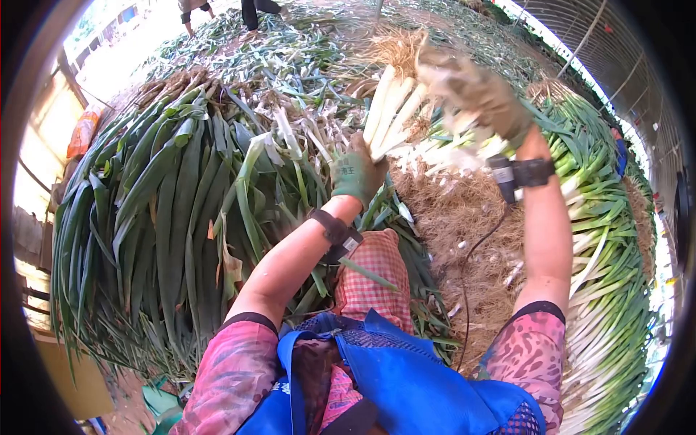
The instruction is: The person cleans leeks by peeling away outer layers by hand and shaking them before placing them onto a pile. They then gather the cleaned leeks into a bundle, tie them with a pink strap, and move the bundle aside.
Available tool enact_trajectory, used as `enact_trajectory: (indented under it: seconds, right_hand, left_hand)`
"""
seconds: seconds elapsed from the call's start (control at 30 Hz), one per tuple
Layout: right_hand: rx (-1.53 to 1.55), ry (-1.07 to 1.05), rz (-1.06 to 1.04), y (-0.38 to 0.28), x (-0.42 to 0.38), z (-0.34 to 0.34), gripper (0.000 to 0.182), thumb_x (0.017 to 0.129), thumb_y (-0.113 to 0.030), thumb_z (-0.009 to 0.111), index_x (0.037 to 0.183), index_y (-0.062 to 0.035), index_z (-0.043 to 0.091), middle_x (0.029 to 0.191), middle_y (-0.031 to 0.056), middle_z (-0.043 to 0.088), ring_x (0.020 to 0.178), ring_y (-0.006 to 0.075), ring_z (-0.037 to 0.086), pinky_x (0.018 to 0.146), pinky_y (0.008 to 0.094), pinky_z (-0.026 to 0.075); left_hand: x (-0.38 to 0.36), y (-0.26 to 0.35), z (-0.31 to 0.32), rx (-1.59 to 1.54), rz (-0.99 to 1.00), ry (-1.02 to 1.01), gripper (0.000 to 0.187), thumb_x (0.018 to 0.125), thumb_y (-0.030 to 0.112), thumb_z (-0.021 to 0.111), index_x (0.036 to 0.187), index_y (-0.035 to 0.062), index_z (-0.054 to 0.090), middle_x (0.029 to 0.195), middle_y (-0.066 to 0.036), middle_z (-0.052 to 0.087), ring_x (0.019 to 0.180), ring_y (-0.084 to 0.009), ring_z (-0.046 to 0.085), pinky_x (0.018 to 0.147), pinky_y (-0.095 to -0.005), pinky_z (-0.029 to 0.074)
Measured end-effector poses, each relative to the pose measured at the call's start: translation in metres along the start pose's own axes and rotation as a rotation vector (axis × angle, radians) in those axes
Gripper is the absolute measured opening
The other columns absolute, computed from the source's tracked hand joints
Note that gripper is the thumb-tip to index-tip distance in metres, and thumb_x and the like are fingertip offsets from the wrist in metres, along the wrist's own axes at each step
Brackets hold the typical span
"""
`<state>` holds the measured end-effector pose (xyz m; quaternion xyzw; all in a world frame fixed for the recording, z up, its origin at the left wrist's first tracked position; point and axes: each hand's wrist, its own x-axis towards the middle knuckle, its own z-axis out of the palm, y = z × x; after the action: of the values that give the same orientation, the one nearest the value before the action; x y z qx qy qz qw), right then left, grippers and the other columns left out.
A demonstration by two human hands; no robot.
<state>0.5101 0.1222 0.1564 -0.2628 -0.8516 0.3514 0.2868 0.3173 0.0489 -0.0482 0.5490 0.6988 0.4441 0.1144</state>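
Observation:
My left hand (359,172), in a green work glove, is closed around the white stalks of a small bunch of leeks (392,109). Their shaggy tan roots (395,54) point up and away from me. My right hand (475,94), in a dirty glove, is beside the roots on the right. Motion smears it, so its fingers and anything in them cannot be made out. Black bands with small boxes sit on both wrists.
A large heap of dark green leeks (170,196) lies to my left. Trimmed leeks with white stalks (598,304) are stacked at right. Between them is a mat of cut roots (464,239), crossed by a cable. A checked cloth (373,279) covers my knee. Two people's legs (254,13) show far off.

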Motion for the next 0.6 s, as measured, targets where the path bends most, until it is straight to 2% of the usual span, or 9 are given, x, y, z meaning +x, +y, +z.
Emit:
enact_trajectory:
  seconds: [0.1, 0.17, 0.2, 0.27, 0.3, 0.43, 0.47, 0.5, 0.6]
  right_hand:
    - [-0.245, -0.231, 0.433, 0.016, 0.010, 0.034, 0.045, 0.092, -0.036, 0.065, 0.128, -0.0105, 0.059, 0.103, 0.0109, 0.068, 0.091, 0.0201, 0.065, 0.069, 0.0311, 0.055]
    - [-0.342, -0.025, 0.431, -0.012, 0.008, 0.047, 0.043, 0.086, -0.034, 0.070, 0.122, -0.0108, 0.063, 0.101, 0.0112, 0.068, 0.084, 0.0202, 0.066, 0.071, 0.0317, 0.054]
    - [-0.393, 0.104, -0.057, 0.035, 0.018, 0.021, 0.043, 0.083, -0.034, 0.072, 0.117, -0.0083, 0.065, 0.098, 0.0133, 0.068, 0.080, 0.0201, 0.066, 0.074, 0.0331, 0.055]
    - [-0.563, 0.549, 0.082, -0.004, 0.016, -0.038, 0.033, 0.087, -0.033, 0.068, 0.106, -0.0065, 0.066, 0.085, 0.0104, 0.069, 0.068, 0.0148, 0.066, 0.062, 0.0300, 0.058]
    - [-0.247, 0.675, -0.023, 0.011, 0.014, -0.085, 0.030, 0.087, -0.033, 0.067, 0.101, -0.0059, 0.066, 0.084, 0.0094, 0.068, 0.068, 0.0126, 0.066, 0.058, 0.0290, 0.057]
    - [-0.504, 0.613, -0.161, 0.046, -0.004, -0.169, 0.037, 0.099, -0.017, 0.048, 0.136, -0.0090, 0.049, 0.104, 0.0095, 0.069, 0.082, 0.0176, 0.069, 0.066, 0.0280, 0.060]
    - [-0.019, 0.664, 0.017, 0.004, -0.030, -0.109, 0.038, 0.100, -0.017, 0.047, 0.137, -0.0097, 0.048, 0.104, 0.0096, 0.069, 0.083, 0.0193, 0.069, 0.066, 0.0285, 0.060]
    - [-0.429, 0.508, -0.068, 0.020, -0.050, -0.090, 0.037, 0.100, -0.019, 0.047, 0.137, -0.0106, 0.050, 0.104, 0.0105, 0.069, 0.082, 0.0199, 0.069, 0.064, 0.0264, 0.059]
    - [-0.070, 0.326, 0.340, 0.106, -0.112, 0.003, 0.047, 0.092, -0.044, 0.061, 0.117, -0.0048, 0.066, 0.087, 0.0092, 0.068, 0.068, 0.0167, 0.064, 0.055, 0.0274, 0.052]
  left_hand:
    - [-0.008, 0.009, -0.009, 0.002, 0.011, -0.037, 0.050, 0.082, 0.034, 0.065, 0.120, 0.0064, 0.048, 0.095, -0.021, 0.068, 0.089, -0.0408, 0.066, 0.075, -0.0503, 0.052]
    - [-0.007, 0.006, -0.018, -0.050, 0.022, -0.044, 0.050, 0.081, 0.036, 0.065, 0.119, 0.0059, 0.051, 0.096, -0.021, 0.069, 0.090, -0.0392, 0.067, 0.076, -0.0477, 0.053]
    - [0.000, 0.000, -0.027, -0.098, -0.031, -0.103, 0.053, 0.078, 0.035, 0.069, 0.119, 0.0045, 0.055, 0.101, -0.021, 0.069, 0.092, -0.0344, 0.069, 0.078, -0.0426, 0.054]
    - [0.008, -0.015, -0.038, -0.361, -0.010, -0.044, 0.056, 0.074, 0.034, 0.074, 0.118, 0.0041, 0.058, 0.099, -0.018, 0.070, 0.091, -0.0294, 0.069, 0.080, -0.0389, 0.054]
    - [0.016, -0.030, -0.042, -0.419, -0.031, -0.093, 0.058, 0.072, 0.029, 0.078, 0.121, 0.0051, 0.058, 0.095, -0.012, 0.070, 0.086, -0.0217, 0.068, 0.078, -0.0350, 0.054]
    - [0.043, -0.051, -0.071, -0.732, -0.058, -0.141, 0.042, 0.071, 0.019, 0.080, 0.105, 0.0016, 0.062, 0.087, -0.006, 0.067, 0.073, -0.0140, 0.062, 0.068, -0.0311, 0.053]
    - [0.060, -0.062, -0.074, -0.724, -0.065, -0.165, 0.042, 0.072, 0.023, 0.080, 0.106, 0.0025, 0.064, 0.085, -0.006, 0.068, 0.074, -0.0146, 0.064, 0.068, -0.0308, 0.054]
    - [0.069, -0.052, -0.096, -0.617, 0.011, -0.161, 0.037, 0.077, 0.024, 0.076, 0.107, 0.0039, 0.065, 0.085, -0.007, 0.068, 0.074, -0.0153, 0.065, 0.069, -0.0308, 0.054]
    - [0.132, -0.047, -0.156, -0.070, 0.740, 0.120, 0.025, 0.091, 0.025, 0.060, 0.105, 0.0067, 0.070, 0.083, -0.009, 0.069, 0.075, -0.0172, 0.067, 0.071, -0.0299, 0.055]
